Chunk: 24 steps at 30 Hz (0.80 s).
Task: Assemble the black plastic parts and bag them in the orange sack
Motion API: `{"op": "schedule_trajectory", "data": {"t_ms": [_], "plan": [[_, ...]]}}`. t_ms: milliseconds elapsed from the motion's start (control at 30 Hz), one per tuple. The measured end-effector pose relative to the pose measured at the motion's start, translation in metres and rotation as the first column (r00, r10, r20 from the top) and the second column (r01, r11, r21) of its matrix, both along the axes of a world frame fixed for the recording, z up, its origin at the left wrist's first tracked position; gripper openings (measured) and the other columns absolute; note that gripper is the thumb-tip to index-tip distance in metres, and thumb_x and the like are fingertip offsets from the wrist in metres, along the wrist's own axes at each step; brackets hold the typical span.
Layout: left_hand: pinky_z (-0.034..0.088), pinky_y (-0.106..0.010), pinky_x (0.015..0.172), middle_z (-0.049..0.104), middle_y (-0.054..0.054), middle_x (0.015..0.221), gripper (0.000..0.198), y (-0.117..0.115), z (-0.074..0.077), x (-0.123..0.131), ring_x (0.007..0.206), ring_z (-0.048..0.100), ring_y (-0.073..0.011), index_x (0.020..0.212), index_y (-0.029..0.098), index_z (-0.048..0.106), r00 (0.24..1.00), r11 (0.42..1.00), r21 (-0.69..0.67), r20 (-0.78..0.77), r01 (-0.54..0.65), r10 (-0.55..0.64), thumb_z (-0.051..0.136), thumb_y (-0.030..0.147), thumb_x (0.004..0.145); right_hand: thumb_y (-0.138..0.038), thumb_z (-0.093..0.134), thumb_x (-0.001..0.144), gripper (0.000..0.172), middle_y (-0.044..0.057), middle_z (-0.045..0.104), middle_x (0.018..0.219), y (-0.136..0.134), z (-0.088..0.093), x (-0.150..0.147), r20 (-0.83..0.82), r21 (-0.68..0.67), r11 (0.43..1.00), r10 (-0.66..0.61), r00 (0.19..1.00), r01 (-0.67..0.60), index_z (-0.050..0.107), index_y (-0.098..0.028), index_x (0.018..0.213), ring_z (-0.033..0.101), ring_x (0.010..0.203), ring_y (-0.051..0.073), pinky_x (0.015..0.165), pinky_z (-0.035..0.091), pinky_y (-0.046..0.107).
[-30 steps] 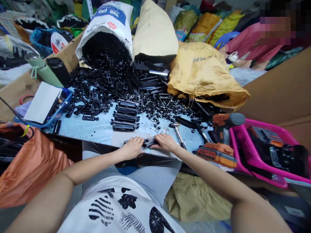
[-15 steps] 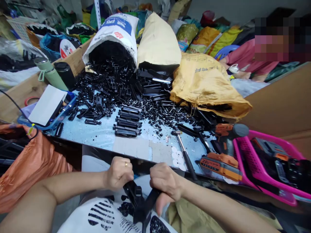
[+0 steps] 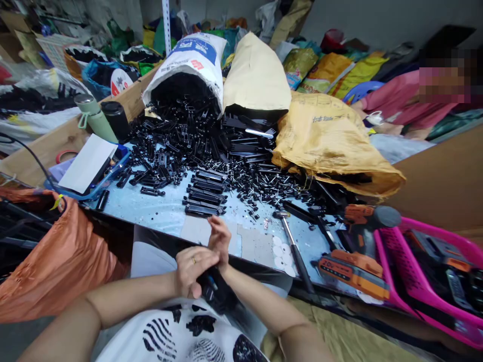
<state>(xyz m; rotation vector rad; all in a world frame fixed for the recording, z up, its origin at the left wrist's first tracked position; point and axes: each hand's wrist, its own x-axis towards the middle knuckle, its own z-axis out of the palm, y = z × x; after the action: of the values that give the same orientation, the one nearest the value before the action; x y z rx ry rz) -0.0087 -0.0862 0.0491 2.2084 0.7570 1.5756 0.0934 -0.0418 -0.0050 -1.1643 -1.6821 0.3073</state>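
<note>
black assembly point(image 3: 215, 291): under the hands, above the lap, tilted; partly covered, so how complete it is cannot be told.
row of black units point(image 3: 206, 197): just beyond the right hand, side by side on the table point(image 3: 166, 208); they look put together, so seem done.
loose black pieces point(image 3: 169, 136) and pins point(image 3: 249, 176): heaped farther beyond the hands; plenty seems left.
left hand point(image 3: 194, 266): closed around the near-table end of the black assembly.
right hand point(image 3: 220, 241): partly open, fingers raised and curled, nothing seen in them; whether its heel touches the black assembly is hidden.
</note>
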Motion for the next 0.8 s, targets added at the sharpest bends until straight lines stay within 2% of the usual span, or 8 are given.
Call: {"op": "schedule_trajectory", "data": {"t_ms": [67,133,200,333,500,633,700,800], "plan": [[0.050,-0.038,0.077,0.068,-0.016,0.093,0.079,0.018,-0.025,-0.005,0.092,0.063,-0.0257,0.121,0.011,0.055,0.960,0.979,0.113,-0.206,-0.171,0.192,0.009,0.066,0.088,-0.049,0.022,0.091,0.043,0.014,0.045,0.125,0.056,0.012,0.013,0.119,-0.005,0.995,0.099,0.988,-0.099,0.039,-0.023,0.122,0.040,0.122,0.028,0.096,0.036,0.051],[0.050,-0.039,0.081,0.066,-0.018,0.098,0.077,0.036,-0.046,-0.007,0.098,0.061,-0.0282,0.125,0.010,0.053,0.826,0.952,0.097,-0.477,-0.291,0.301,0.019,0.067,0.086,-0.049,0.032,0.091,0.044,0.015,0.045,0.130,0.119,0.023,0.029,0.282,-0.061,0.995,0.096,0.955,-0.082,0.044,-0.019,0.122,0.036,0.125,0.028,0.102,0.028,0.050],[0.044,-0.043,0.093,0.059,-0.020,0.118,0.073,0.051,-0.058,-0.005,0.117,0.051,-0.0313,0.130,0.011,0.049,0.663,0.927,0.040,-0.688,-0.374,0.297,0.031,0.065,0.085,-0.050,0.033,0.092,0.054,0.020,0.042,0.133,0.173,0.029,0.039,0.452,-0.172,0.980,-0.007,0.892,0.095,0.042,-0.010,0.127,0.033,0.127,0.030,0.106,0.018,0.051],[0.027,-0.050,0.108,0.025,-0.019,0.148,0.079,0.062,-0.062,-0.006,0.139,0.018,-0.0335,0.140,0.014,0.034,0.518,0.914,-0.011,-0.826,-0.405,0.220,0.047,0.064,0.080,-0.058,0.038,0.088,0.061,0.020,0.057,0.113,0.213,0.015,0.030,0.670,-0.364,0.922,0.162,0.725,0.130,0.054,-0.007,0.117,0.047,0.112,0.029,0.105,0.017,0.050],[0.023,-0.046,0.112,0.021,-0.020,0.150,0.081,0.063,-0.058,-0.022,0.140,0.015,-0.0304,0.142,0.010,0.029,0.478,0.914,-0.036,-0.860,-0.403,0.177,0.046,0.061,0.082,-0.057,0.035,0.090,0.058,0.016,0.050,0.128,0.183,0.019,0.041,0.615,-0.297,0.951,0.125,0.778,0.082,0.046,-0.017,0.130,0.043,0.120,0.027,0.103,0.025,0.048],[0.023,-0.043,0.113,0.025,-0.017,0.149,0.077,0.061,-0.058,-0.032,0.140,0.018,-0.0268,0.142,0.010,0.030,0.492,0.918,-0.056,-0.856,-0.394,0.158,0.041,0.061,0.085,-0.054,0.041,0.088,0.058,0.017,0.041,0.137,0.121,0.069,0.152,0.498,0.029,0.954,-0.273,0.823,0.299,0.042,-0.017,0.133,0.035,0.129,0.030,0.103,0.028,0.051],[0.024,-0.043,0.113,0.027,-0.017,0.148,0.076,0.059,-0.057,-0.033,0.139,0.020,-0.0262,0.141,0.010,0.031,0.512,0.909,-0.069,-0.842,-0.411,0.167,0.037,0.061,0.086,-0.055,0.044,0.086,0.064,0.021,0.045,0.132,0.074,0.091,0.232,0.511,0.117,0.823,-0.530,0.677,0.556,0.041,-0.013,0.133,0.037,0.127,0.033,0.101,0.031,0.053],[0.023,-0.048,0.112,0.024,-0.018,0.149,0.079,0.068,-0.050,-0.023,0.140,0.016,-0.0295,0.142,0.009,0.029,0.564,0.878,-0.104,-0.800,-0.467,0.205,0.034,0.065,0.085,-0.061,0.052,0.078,0.080,0.037,0.051,0.114,0.005,0.103,0.343,0.567,0.061,0.429,-0.758,0.322,0.901,0.041,-0.002,0.131,0.048,0.113,0.043,0.087,0.038,0.058]]}}
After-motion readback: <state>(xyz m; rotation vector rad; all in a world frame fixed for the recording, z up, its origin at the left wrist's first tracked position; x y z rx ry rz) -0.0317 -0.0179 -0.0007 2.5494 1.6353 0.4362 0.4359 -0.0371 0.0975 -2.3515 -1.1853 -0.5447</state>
